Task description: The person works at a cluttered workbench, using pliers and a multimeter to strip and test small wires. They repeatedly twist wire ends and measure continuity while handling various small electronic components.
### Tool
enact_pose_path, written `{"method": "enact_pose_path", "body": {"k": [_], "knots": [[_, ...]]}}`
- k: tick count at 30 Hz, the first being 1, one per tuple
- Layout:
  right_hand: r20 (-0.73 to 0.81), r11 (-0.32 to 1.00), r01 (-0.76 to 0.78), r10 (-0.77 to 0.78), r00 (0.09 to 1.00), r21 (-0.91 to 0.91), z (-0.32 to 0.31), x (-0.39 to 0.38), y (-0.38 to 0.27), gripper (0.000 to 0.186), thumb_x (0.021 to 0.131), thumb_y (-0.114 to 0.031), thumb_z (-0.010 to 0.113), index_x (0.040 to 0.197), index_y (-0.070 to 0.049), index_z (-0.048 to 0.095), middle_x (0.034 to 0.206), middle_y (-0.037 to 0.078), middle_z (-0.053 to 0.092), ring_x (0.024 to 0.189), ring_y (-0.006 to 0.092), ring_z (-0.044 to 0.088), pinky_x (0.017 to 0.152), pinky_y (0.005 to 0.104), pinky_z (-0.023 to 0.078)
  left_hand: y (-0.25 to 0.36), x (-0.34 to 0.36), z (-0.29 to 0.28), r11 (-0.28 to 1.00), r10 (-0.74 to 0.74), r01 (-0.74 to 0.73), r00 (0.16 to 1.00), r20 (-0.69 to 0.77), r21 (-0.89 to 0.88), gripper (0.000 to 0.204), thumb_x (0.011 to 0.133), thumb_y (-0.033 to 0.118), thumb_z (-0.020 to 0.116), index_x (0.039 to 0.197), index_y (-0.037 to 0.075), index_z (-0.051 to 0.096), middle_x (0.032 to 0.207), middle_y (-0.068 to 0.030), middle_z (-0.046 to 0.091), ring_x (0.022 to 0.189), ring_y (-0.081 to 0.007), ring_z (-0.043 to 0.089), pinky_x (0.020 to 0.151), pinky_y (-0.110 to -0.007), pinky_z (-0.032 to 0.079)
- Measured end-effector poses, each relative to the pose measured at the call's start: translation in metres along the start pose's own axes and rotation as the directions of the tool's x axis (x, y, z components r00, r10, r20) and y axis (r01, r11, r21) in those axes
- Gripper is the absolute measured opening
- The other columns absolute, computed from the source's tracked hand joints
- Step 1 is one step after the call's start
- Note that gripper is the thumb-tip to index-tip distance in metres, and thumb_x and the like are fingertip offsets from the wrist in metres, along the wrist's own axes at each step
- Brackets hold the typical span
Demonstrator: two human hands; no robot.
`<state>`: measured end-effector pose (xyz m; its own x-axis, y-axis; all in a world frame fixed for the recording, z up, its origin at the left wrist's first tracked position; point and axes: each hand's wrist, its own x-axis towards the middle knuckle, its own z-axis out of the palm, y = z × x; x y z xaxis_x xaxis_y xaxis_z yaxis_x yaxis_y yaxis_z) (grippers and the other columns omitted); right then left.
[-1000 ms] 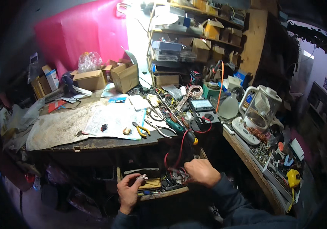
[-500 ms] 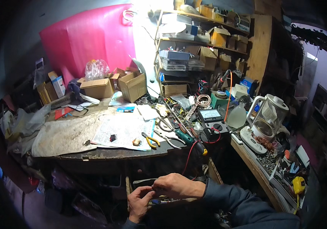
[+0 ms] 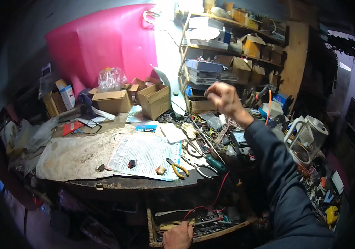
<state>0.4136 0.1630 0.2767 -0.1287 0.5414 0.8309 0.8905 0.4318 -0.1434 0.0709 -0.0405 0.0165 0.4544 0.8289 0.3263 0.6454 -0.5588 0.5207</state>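
Observation:
My left hand (image 3: 178, 236) is low in the view, at the front of an open drawer (image 3: 210, 237), its fingers curled. A red wire (image 3: 202, 207) runs to its fingertips; whatever the fingers hold is hidden. Raised over the back right of the bench is my right hand (image 3: 227, 101), its fingers bent and smeared by motion. Near it lies a tangle of parts and wires. Its forearm partly covers an analog meter (image 3: 239, 138). On a printed sheet (image 3: 121, 159) rest a small black switch-like part (image 3: 132, 164), a small tan part (image 3: 161, 170) and yellow-handled pliers (image 3: 178, 168).
Beside the sheet are silver pliers (image 3: 200, 166) and a green-handled screwdriver (image 3: 215, 164). Cardboard boxes (image 3: 154, 101) stand at the back, before a pink sheet (image 3: 102, 45). Shelves (image 3: 227, 50) hold boxes and trays. A clear jug (image 3: 310, 137) stands at the right, by scattered parts.
My hands were together over the drawer; they have parted. The right has risen to the back of the bench, the left has dropped lower. The view has shifted.

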Motion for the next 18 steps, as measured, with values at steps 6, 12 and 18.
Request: {"method": "enact_pose_path", "body": {"k": [6,12,18], "knots": [[-0.236,0.914,0.093,-0.199,0.951,-0.396,0.02,0.119,0.105,0.018,0.077,0.003,0.067,0.094,-0.002,0.069,0.085,0.017,0.068,0.081,0.0323,0.069,0.074,0.0388,0.055,-0.007,0.001,0.008,0.993,-0.06,0.06,0.998,0.009,-0.097,0.018,0.094,0.027,0.064,0.086,0.01,0.064,0.067,-0.0164,0.064,0.061,-0.0379,0.065,0.055,-0.05,0.051],[-0.044,0.851,-0.101,0.092,0.995,-0.515,0.028,0.171,0.167,0.023,0.089,-0.022,0.062,0.104,-0.009,0.075,0.102,0.015,0.075,0.095,0.0305,0.073,0.085,0.0415,0.057,-0.008,0.0,0.016,0.994,-0.084,0.087,0.996,0.038,-0.07,0.02,0.095,0.024,0.062,0.082,0.009,0.06,0.071,-0.0131,0.065,0.063,-0.0343,0.067,0.056,-0.047,0.053],[0.028,0.646,-0.274,0.417,0.909,-0.712,0.043,0.197,0.154,0.023,0.09,-0.035,0.069,0.103,-0.017,0.078,0.111,0.013,0.075,0.107,0.0351,0.07,0.088,0.0484,0.053,-0.009,-0.001,0.015,0.993,-0.118,0.118,0.993,0.01,-0.018,0.018,0.094,0.026,0.064,0.085,0.01,0.061,0.074,-0.0104,0.067,0.064,-0.0306,0.068,0.055,-0.044,0.053]]}}
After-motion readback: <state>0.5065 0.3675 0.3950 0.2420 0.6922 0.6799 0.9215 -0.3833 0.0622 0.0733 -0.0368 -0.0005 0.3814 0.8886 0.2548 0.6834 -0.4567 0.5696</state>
